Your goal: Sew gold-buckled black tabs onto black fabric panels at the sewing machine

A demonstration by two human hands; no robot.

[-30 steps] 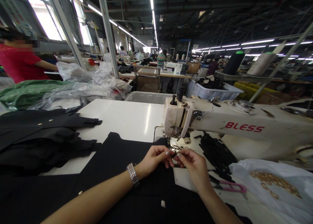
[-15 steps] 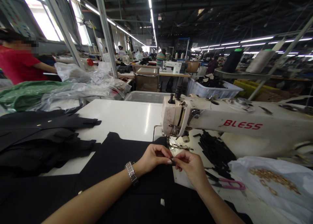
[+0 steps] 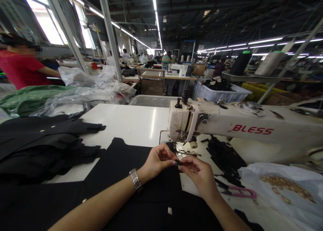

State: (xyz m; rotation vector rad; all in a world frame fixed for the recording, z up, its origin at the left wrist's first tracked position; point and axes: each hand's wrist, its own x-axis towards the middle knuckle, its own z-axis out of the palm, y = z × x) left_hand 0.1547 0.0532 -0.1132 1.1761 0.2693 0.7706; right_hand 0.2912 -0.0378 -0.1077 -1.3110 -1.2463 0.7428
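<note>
My left hand [image 3: 161,159], with a metal watch on its wrist, pinches a small black fabric strip [image 3: 178,162] between thumb and fingers. From the other side my right hand [image 3: 198,172] grips the same strip, fingertips closed. Both hands meet just in front of the needle area of a cream sewing machine [image 3: 227,118] marked BLESS. Beneath them, a large black fabric panel [image 3: 121,170] covers the near part of the white table [image 3: 128,120]. The fingers hide much of the strip.
Right of the needle lies a pile of black strips [image 3: 223,157], with pink-handled thread snips [image 3: 241,191] below. A plastic bag [image 3: 290,190] holds gold-coloured rings [image 3: 287,185]. Stacked black garment pieces [image 3: 45,146] lie left. A person in red [image 3: 22,67] stands beyond plastic-wrapped bundles [image 3: 85,89].
The black strip has turned between my fingertips and looks thinner now. My right fingers have shifted slightly on it; my left hand has risen a little.
</note>
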